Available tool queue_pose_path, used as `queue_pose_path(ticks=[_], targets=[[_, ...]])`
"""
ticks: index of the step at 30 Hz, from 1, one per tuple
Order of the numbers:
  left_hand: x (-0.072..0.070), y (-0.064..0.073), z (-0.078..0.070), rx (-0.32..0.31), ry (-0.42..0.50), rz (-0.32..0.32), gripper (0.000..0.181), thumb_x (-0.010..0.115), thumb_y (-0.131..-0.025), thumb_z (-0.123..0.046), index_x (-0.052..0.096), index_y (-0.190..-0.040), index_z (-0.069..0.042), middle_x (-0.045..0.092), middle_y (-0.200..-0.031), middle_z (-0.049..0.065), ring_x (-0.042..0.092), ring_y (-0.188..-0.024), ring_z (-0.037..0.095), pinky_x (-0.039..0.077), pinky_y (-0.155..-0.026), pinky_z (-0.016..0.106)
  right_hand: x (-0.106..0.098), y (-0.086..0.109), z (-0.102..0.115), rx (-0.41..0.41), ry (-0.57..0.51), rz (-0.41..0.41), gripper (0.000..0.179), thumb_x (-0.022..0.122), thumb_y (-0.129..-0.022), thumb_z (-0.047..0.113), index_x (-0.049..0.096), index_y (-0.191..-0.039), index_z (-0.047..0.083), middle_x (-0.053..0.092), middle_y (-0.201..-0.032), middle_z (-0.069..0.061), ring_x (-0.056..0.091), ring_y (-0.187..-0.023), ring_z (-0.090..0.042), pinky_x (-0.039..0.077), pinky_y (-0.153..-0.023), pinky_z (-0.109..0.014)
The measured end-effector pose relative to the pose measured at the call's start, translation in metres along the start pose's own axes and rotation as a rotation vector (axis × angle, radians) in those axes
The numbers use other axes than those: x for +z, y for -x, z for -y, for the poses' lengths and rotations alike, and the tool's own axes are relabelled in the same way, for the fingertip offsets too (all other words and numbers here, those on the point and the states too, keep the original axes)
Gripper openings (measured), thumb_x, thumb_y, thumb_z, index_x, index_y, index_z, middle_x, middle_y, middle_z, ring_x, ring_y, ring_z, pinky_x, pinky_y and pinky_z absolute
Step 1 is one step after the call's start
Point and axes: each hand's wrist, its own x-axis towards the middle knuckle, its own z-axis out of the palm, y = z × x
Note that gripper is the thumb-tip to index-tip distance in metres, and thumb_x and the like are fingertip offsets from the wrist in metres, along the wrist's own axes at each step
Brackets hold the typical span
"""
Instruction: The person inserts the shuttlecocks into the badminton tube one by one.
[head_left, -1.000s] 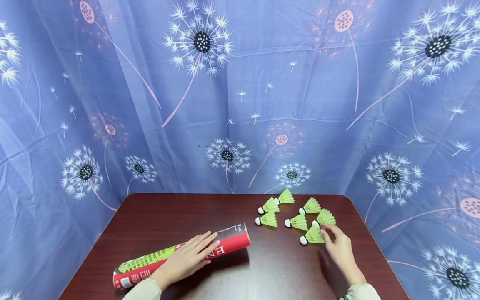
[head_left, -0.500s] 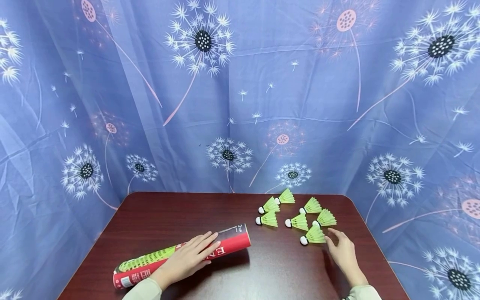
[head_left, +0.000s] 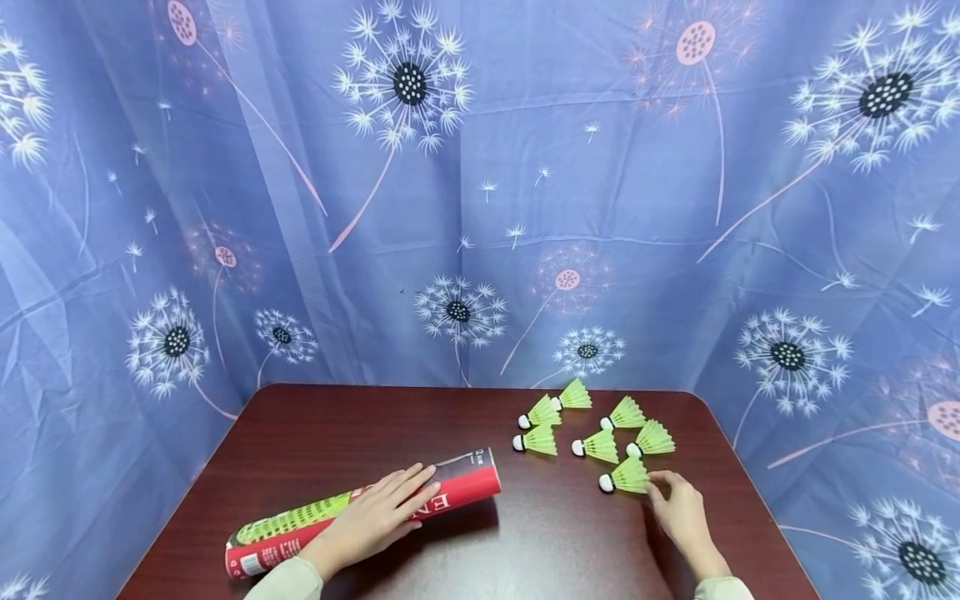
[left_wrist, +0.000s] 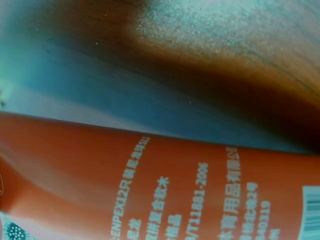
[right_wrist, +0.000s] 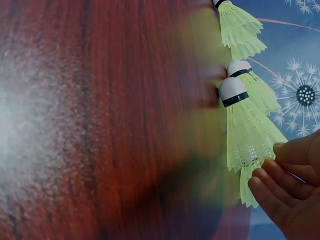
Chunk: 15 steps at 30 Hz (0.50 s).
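Note:
My left hand [head_left: 378,517] lies with extended fingers across the middle of a red, black and green shuttlecock tube [head_left: 468,485]. The tube rests slanted on the table, its right end farther back; printed text shows on its red side [left_wrist: 150,200] in the left wrist view. At the right, my right hand [head_left: 681,508] pinches the skirt edge of the nearest yellow-green shuttlecock [head_left: 628,476] between thumb and fingers. In the right wrist view this shuttlecock [right_wrist: 247,135] has a white cork with a black band, and the fingertips [right_wrist: 280,149] are at its skirt.
Several more yellow-green shuttlecocks [head_left: 598,446] lie loosely grouped at the back right, corks mostly pointing left. The dark red-brown table [head_left: 360,425] has rounded back corners. A blue curtain [head_left: 480,208] with a dandelion print hangs behind and beside it.
My right hand backed off the shuttlecock's skirt, then returned to its edge. That shuttlecock has shifted very slightly. The left hand and tube stay in place.

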Motion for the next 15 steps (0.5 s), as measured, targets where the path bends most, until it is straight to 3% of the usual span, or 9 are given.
queue_pose_path(ticks=[3,6,10,15], targets=[[-0.0003,-0.0008,0.0002,0.000,0.003,-0.006,0.051,0.037,-0.103,-0.040,0.048,-0.142,-0.010,0.044,-0.147,0.013,0.051,-0.126,0.033,0.046,-0.096,0.045,-0.0005,-0.0006,0.0005,0.030,-0.004,0.007,0.007,0.071,-0.078,-0.004,0.070,-0.085,-0.001,0.069,-0.076,-0.013,0.063,-0.067,-0.026,0.049,-0.059,-0.039],[0.0001,0.0000,0.0006,-0.001,0.008,0.002,0.052,0.054,-0.098,-0.036,0.047,-0.143,-0.011,0.043,-0.147,0.013,0.050,-0.126,0.033,0.046,-0.096,0.045,-0.0019,-0.0005,0.0008,0.065,-0.009,0.024,0.006,0.072,-0.079,-0.002,0.070,-0.084,0.000,0.068,-0.072,-0.008,0.057,-0.061,-0.013,0.045,-0.054,-0.031],[0.0013,0.0022,0.0007,-0.001,0.004,0.018,0.074,0.078,-0.081,-0.027,0.045,-0.145,-0.011,0.041,-0.149,0.012,0.049,-0.128,0.033,0.046,-0.097,0.045,-0.0046,0.0010,0.0022,0.068,-0.010,0.009,0.006,0.073,-0.078,-0.002,0.070,-0.082,0.002,0.068,-0.070,-0.005,0.055,-0.059,-0.008,0.045,-0.054,-0.031],[0.0026,0.0036,0.0007,-0.002,-0.003,0.019,0.084,0.085,-0.072,-0.024,0.044,-0.145,-0.012,0.041,-0.149,0.012,0.048,-0.128,0.032,0.045,-0.098,0.045,-0.0058,0.0012,0.0048,0.019,-0.024,-0.074,0.010,0.074,-0.076,-0.005,0.070,-0.079,0.004,0.068,-0.068,-0.005,0.056,-0.059,-0.003,0.044,-0.053,-0.024]])
